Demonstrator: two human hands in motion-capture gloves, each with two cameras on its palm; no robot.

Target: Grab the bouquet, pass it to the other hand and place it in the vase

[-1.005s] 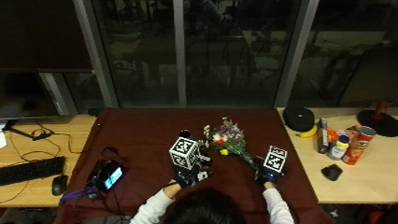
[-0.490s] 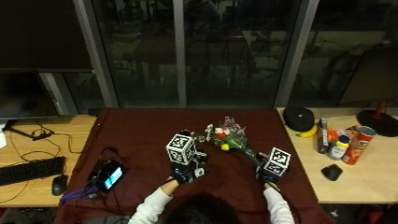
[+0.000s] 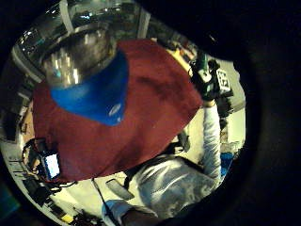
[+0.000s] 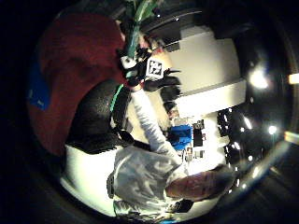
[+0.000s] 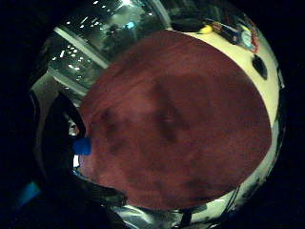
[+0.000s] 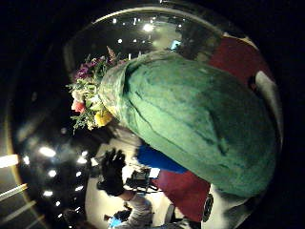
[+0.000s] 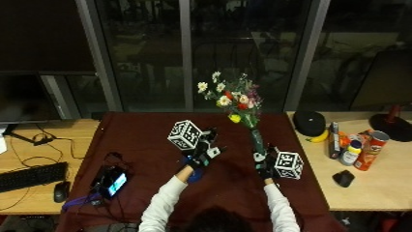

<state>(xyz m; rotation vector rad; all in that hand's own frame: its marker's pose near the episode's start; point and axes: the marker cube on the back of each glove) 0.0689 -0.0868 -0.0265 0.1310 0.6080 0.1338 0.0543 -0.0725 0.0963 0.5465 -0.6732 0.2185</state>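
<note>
Outside view: above the bench (image 7: 161, 140) the bouquet (image 7: 239, 108) now stands upright, lifted since a second ago in the right hand (image 7: 262, 163), grip clenched on its stem. Left hand (image 7: 201, 153) hovers released over the vase (image 3: 91, 80), so the handover comes next.

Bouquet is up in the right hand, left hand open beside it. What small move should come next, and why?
Probably bring the left hand across to the wrapped stem just above the right hand's grip. The bouquet stands upright off the table, the left hand holds nothing, and the blue vase sits under the left palm, so the handover comes first.
</note>
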